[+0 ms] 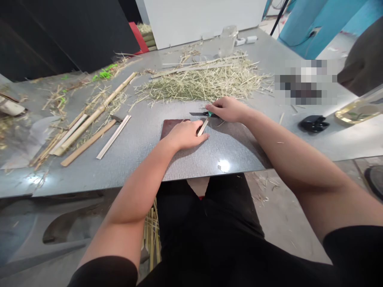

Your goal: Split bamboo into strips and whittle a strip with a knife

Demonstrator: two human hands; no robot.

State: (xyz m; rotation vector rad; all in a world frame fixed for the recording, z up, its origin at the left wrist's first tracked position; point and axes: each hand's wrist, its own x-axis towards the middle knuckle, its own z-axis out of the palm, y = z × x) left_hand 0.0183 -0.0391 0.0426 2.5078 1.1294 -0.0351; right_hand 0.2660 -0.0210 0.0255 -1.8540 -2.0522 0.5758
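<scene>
My left hand is closed around a short pale strip of bamboo or wood, its thumb and fingers near the strip's lower end. Beneath that hand lies a flat reddish-brown block, partly covered by it. My right hand is closed on a small knife with a narrow dark blade and a bit of green by the fingers. The blade points left, and the strip's upper end meets the knife by the green part. Most of the knife's handle is hidden in my right hand.
A pile of straw-like shreds spreads behind my hands. Bamboo sticks and a pale strip lie on the left of the grey table. A clear plastic cup stands at the back, with a black object at the right.
</scene>
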